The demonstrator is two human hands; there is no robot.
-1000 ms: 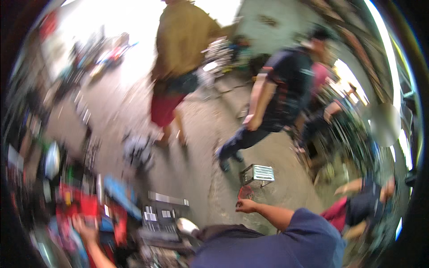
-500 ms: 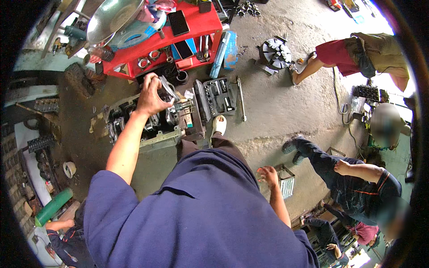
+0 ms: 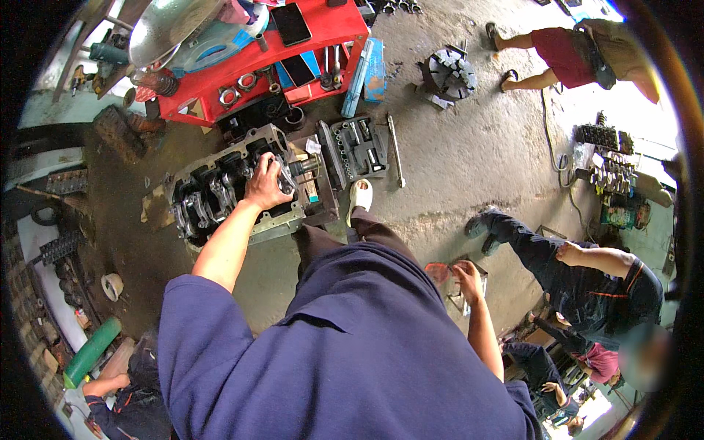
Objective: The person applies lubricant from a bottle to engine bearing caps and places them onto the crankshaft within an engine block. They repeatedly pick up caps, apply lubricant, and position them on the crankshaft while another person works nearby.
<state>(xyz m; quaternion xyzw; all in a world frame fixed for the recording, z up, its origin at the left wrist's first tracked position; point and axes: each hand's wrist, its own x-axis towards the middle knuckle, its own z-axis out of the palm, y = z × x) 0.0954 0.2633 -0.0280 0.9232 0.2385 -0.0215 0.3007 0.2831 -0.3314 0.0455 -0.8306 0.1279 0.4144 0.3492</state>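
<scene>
In front of me an open engine block (image 3: 253, 233) lies on the floor, its crankshaft (image 3: 220, 192) exposed. My left hand (image 3: 265, 187) is at the block's right end, thumb and fingers spanning a curved metal piece (image 3: 286, 183) set down among the crankshaft parts. The hand covers most of that piece. Low at my right side, my right hand (image 3: 467, 280) has its fingers curled at the edge of a reddish, see-through rounded thing (image 3: 438, 273). What kind of thing it is, I cannot make out.
A socket set case (image 3: 359, 150) and a long bar (image 3: 396, 150) lie right of the block. Beyond stands a red cart (image 3: 323, 37) with phones and metal parts. A round slotted metal disc (image 3: 449, 73) is on the floor. Co-workers (image 3: 572, 271) sit and stand nearby.
My left hand has come down from above the block with the curved metal piece, now at the crankshaft. My right hand has shifted slightly, showing more of the reddish thing. The far person has moved.
</scene>
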